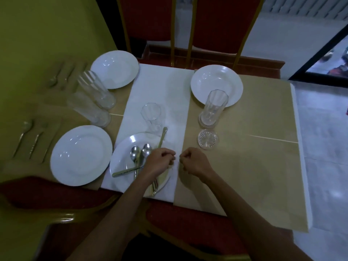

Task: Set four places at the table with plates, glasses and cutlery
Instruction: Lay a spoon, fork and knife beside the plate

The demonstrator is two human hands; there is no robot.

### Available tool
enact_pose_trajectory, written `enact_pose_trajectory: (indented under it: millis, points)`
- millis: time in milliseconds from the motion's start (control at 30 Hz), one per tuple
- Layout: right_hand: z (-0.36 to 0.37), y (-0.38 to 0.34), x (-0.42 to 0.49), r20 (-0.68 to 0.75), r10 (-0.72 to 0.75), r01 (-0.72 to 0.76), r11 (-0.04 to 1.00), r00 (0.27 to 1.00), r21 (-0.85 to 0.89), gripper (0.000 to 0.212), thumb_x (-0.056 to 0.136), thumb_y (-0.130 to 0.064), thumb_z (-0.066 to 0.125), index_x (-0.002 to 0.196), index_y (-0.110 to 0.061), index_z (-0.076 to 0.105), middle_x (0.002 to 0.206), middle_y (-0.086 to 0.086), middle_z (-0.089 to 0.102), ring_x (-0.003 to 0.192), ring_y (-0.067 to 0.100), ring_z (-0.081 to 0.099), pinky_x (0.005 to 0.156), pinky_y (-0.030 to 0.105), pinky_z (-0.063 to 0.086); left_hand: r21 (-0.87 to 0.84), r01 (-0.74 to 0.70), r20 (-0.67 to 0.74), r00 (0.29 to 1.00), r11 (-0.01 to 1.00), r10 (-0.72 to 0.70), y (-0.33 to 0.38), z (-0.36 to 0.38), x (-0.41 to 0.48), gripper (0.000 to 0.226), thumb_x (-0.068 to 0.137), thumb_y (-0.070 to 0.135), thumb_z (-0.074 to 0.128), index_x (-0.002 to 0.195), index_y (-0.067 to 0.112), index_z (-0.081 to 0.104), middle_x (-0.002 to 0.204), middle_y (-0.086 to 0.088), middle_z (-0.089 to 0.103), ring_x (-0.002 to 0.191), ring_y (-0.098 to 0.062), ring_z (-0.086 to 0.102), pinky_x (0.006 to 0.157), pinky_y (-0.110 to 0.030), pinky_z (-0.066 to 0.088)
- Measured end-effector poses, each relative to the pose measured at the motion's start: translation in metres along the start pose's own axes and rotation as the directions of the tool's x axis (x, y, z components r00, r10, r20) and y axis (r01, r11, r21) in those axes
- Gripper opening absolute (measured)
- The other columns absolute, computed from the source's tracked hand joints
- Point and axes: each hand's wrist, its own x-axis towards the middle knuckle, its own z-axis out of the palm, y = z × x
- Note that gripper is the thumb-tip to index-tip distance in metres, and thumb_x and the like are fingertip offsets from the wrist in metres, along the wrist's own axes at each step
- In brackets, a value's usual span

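Four white plates are on the table: far left, far right, near left and near middle. The near middle plate carries two spoons, a knife and a fork. Tall clear glasses stand at the left, below that one, on the white runner and by the far right plate. My left hand hovers over the loaded plate's right rim and my right hand is beside it. Both have curled fingers, and I see nothing held.
A small cut-glass coaster lies on the tan mat. Cutlery sets lie at the far left and near left. Red chairs stand behind and in front. A green wall borders the left.
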Motion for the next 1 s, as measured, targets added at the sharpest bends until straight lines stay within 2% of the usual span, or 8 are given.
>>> enact_pose_trajectory:
  millis: [100, 200, 433, 533, 667, 767, 833, 1000]
  points:
    - [0.03, -0.016, -0.002, 0.079, -0.056, 0.064, 0.992, 0.995, -0.108, 0.014, 0.087, -0.017, 0.058, 0.086, -0.009, 0.07, 0.092, 0.007, 0.072, 0.084, 0.027, 0.071, 0.078, 0.042, 0.06, 0.046, 0.08, -0.08, 0.994, 0.996, -0.076, -0.023, -0.029, -0.005, 0.02, 0.093, 0.009, 0.055, 0.093, 0.008, 0.075, 0.081, -0.005, 0.073, 0.069, -0.014, 0.068, 0.056, -0.019, 0.055]
    - [0.062, -0.024, -0.002, 0.141, -0.07, 0.107, 0.956, 0.988, -0.272, 0.02, 0.092, -0.021, 0.052, 0.08, -0.008, 0.061, 0.085, 0.009, 0.066, 0.082, 0.029, 0.067, 0.068, 0.036, 0.055, 0.215, 0.133, -0.104, 0.988, 0.968, -0.113, -0.045, -0.054, -0.006, 0.024, 0.086, 0.018, 0.059, 0.073, 0.008, 0.075, 0.073, -0.01, 0.073, 0.076, -0.025, 0.07, 0.074, -0.039, 0.059]
    - [0.097, -0.042, -0.013, 0.148, -0.054, 0.13, 0.813, 0.987, -0.568, 0.031, 0.091, -0.035, 0.066, 0.102, -0.007, 0.061, 0.101, 0.011, 0.064, 0.093, 0.03, 0.065, 0.069, 0.031, 0.042, 0.263, 0.094, -0.097, 0.993, 0.96, -0.071, -0.064, -0.068, -0.01, 0.024, 0.091, 0.013, 0.054, 0.09, 0.008, 0.078, 0.091, -0.01, 0.074, 0.088, -0.028, 0.069, 0.08, -0.033, 0.055]
    - [0.109, -0.041, -0.012, 0.148, -0.016, 0.094, 0.834, 0.989, -0.543, 0.022, 0.09, -0.024, 0.066, 0.102, -0.007, 0.062, 0.098, 0.01, 0.064, 0.088, 0.028, 0.065, 0.065, 0.03, 0.043, 0.275, 0.063, -0.071, 0.996, 0.959, -0.045, -0.069, -0.072, -0.011, 0.028, 0.092, 0.013, 0.053, 0.106, 0.013, 0.077, 0.101, -0.01, 0.075, 0.091, -0.025, 0.069, 0.079, -0.028, 0.054]
    - [0.112, -0.045, -0.015, 0.151, -0.018, 0.084, 0.893, 0.988, -0.443, 0.017, 0.085, -0.021, 0.068, 0.095, -0.007, 0.064, 0.091, 0.01, 0.063, 0.077, 0.024, 0.062, 0.053, 0.027, 0.041, 0.285, -0.012, -0.057, 0.998, 0.958, 0.03, -0.077, -0.078, -0.015, 0.03, 0.092, 0.011, 0.052, 0.113, 0.015, 0.073, 0.101, -0.009, 0.074, 0.066, -0.005, 0.063, 0.055, -0.011, 0.044]
    - [0.101, -0.05, -0.027, 0.12, -0.046, 0.093, 0.901, 0.992, -0.425, 0.021, 0.09, -0.017, 0.063, 0.072, -0.013, 0.053, 0.066, 0.003, 0.057, 0.063, 0.021, 0.062, 0.049, 0.026, 0.042, 0.307, -0.097, -0.067, 0.99, 0.947, 0.123, -0.076, -0.079, -0.02, 0.029, 0.095, 0.014, 0.053, 0.116, 0.018, 0.072, 0.109, -0.006, 0.073, 0.088, -0.015, 0.07, 0.077, -0.019, 0.052]
    - [0.09, -0.049, -0.035, 0.095, -0.081, 0.114, 0.9, 0.992, -0.42, 0.028, 0.093, -0.016, 0.055, 0.065, -0.012, 0.054, 0.055, 0.006, 0.059, 0.061, 0.026, 0.069, 0.055, 0.031, 0.053, 0.379, -0.21, -0.063, 0.966, 0.901, 0.252, -0.071, -0.074, -0.023, 0.029, 0.096, 0.014, 0.053, 0.118, 0.018, 0.071, 0.112, -0.003, 0.072, 0.094, -0.015, 0.066, 0.077, -0.016, 0.042]
    - [0.045, -0.048, -0.062, 0.031, -0.121, 0.124, 0.932, 0.992, -0.34, 0.023, 0.088, -0.02, 0.059, 0.078, -0.007, 0.076, 0.06, 0.009, 0.072, 0.058, 0.016, 0.07, 0.058, 0.021, 0.053, 0.536, -0.47, 0.12, 0.865, 0.701, 0.488, -0.042, -0.054, -0.023, 0.034, 0.091, 0.008, 0.059, 0.121, 0.018, 0.07, 0.114, -0.008, 0.067, 0.101, -0.022, 0.066, 0.09, -0.031, 0.05]
